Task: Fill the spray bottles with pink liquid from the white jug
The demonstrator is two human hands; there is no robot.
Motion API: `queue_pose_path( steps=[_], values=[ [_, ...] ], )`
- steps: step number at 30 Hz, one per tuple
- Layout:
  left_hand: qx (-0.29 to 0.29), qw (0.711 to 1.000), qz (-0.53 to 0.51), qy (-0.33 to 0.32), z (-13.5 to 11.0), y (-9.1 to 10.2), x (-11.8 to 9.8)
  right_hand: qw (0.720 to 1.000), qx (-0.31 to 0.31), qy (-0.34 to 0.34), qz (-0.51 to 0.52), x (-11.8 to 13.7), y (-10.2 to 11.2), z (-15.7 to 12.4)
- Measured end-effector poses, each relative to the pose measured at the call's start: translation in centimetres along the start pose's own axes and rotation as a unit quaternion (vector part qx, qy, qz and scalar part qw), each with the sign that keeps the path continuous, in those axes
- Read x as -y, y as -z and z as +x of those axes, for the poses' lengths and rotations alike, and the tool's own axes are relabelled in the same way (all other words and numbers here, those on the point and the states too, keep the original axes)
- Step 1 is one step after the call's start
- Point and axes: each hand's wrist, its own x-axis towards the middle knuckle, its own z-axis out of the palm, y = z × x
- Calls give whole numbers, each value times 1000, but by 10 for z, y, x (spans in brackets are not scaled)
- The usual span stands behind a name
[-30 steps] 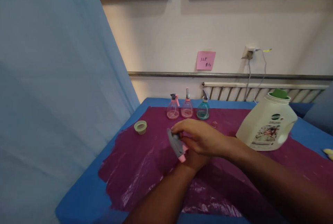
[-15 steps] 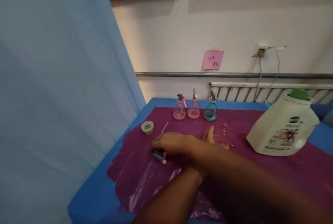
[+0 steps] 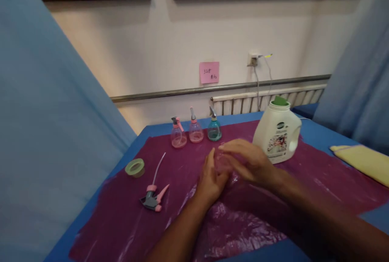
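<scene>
My left hand [image 3: 209, 181] is wrapped round a small clear bottle [image 3: 223, 161] that has no top, low on the purple sheet [image 3: 127, 221]. My right hand [image 3: 249, 162] hovers over the bottle from the right, its fingers stretched out and slightly blurred, its fingertips at the bottle's neck. A grey and pink spray head [image 3: 153, 199] with a long white tube lies on the sheet, left of my hands and apart from them.
Three small spray bottles, two pink [image 3: 178, 135] [image 3: 195, 129] and one teal [image 3: 214, 127], stand in a row at the back. A white jug [image 3: 278, 138] with a green cap stands to the right. A green lid [image 3: 135, 167] lies left, a yellow cloth [image 3: 361, 160] far right. Blue curtains hang on both sides.
My right hand laid the spray head down on the sheet to the left, let go of it and came back to the clear bottle. The camera has swung left.
</scene>
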Motion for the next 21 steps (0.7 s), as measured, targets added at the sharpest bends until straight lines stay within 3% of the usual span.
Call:
queue_pose_path(
  steps=[3, 6, 8, 13, 18, 21],
  values=[
    [-2, 997, 63, 35, -3, 9, -9, 974, -171, -100, -106, -28, 58, -5],
    [-6, 995, 88, 52, -4, 12, -17, 900, -363, -188, -152, -67, 101, -22],
    [-16, 995, 83, 58, -3, 13, -18, 862, -427, -222, -161, -93, 119, -41],
    [-43, 997, 26, 56, 3, 13, -8, 838, -393, -340, -166, -131, 128, -92],
    [-32, 998, 26, 51, 5, 16, -3, 866, -324, -373, -78, -145, 117, -112],
    [-27, 998, 27, 43, 3, 16, -6, 873, -282, -388, -81, -149, 115, -116]
  ],
)
